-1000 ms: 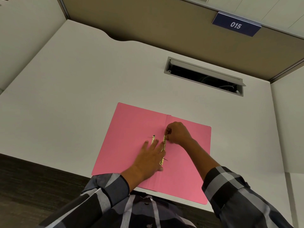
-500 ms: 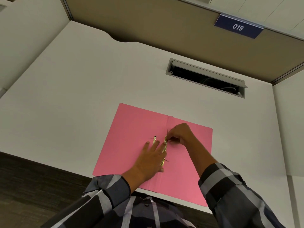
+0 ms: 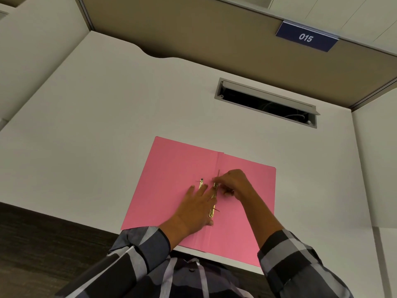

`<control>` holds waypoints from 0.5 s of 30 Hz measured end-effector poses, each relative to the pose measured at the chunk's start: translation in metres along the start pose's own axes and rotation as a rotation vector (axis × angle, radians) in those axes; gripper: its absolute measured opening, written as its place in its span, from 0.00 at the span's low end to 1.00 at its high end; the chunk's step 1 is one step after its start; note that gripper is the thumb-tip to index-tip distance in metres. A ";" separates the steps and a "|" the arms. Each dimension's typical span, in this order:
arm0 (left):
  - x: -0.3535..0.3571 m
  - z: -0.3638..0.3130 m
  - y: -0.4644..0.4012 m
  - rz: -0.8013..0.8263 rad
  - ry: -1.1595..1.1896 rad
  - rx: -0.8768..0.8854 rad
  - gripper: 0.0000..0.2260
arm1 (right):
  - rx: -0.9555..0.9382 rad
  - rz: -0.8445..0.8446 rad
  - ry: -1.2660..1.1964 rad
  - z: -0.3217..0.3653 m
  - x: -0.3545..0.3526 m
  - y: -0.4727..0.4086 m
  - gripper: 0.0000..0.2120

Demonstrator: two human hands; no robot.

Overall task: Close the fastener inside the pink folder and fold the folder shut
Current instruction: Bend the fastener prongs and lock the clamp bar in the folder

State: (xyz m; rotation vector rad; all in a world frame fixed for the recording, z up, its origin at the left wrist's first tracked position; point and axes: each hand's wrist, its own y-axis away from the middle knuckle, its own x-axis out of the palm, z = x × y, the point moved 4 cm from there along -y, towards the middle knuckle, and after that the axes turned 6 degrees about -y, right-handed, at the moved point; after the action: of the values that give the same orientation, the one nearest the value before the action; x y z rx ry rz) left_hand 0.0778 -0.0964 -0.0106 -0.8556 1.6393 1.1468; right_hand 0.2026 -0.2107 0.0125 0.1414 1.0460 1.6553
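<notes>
The pink folder (image 3: 176, 168) lies open and flat near the desk's front edge. Along its centre crease runs a gold metal fastener bar (image 3: 213, 208), with a thin prong standing up at its far end. A second gold piece (image 3: 201, 183) lies on the left leaf. My left hand (image 3: 193, 208) rests flat, fingers spread, on the left leaf and over part of the bar. My right hand (image 3: 233, 183) pinches the fastener's far end, right by the upright prong.
The white desk (image 3: 107, 125) has an open cable slot (image 3: 266, 102) behind the folder. Tan partition walls with a blue "015" sign (image 3: 306, 36) close off the back. The dark floor (image 3: 32, 244) lies past the front edge.
My right hand has shifted slightly right and toward me along the fastener bar, and the thin prong now stands free above it. My left hand stays pressed in place.
</notes>
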 end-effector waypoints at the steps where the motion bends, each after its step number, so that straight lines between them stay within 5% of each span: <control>1: -0.001 0.003 0.000 -0.009 0.014 0.017 0.35 | -0.017 0.009 0.018 -0.005 -0.002 0.005 0.12; 8: -0.004 0.026 0.002 -0.038 0.070 0.133 0.24 | 0.041 -0.001 -0.096 -0.061 0.010 0.047 0.11; 15: -0.008 0.031 -0.002 -0.036 0.034 0.194 0.33 | -0.060 -0.046 -0.087 -0.074 0.014 0.069 0.07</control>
State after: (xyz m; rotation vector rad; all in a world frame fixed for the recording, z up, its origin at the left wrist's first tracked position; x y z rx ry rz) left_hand 0.0911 -0.0672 -0.0075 -0.7794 1.7247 0.9353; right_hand 0.1040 -0.2395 0.0098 0.1475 0.9269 1.6233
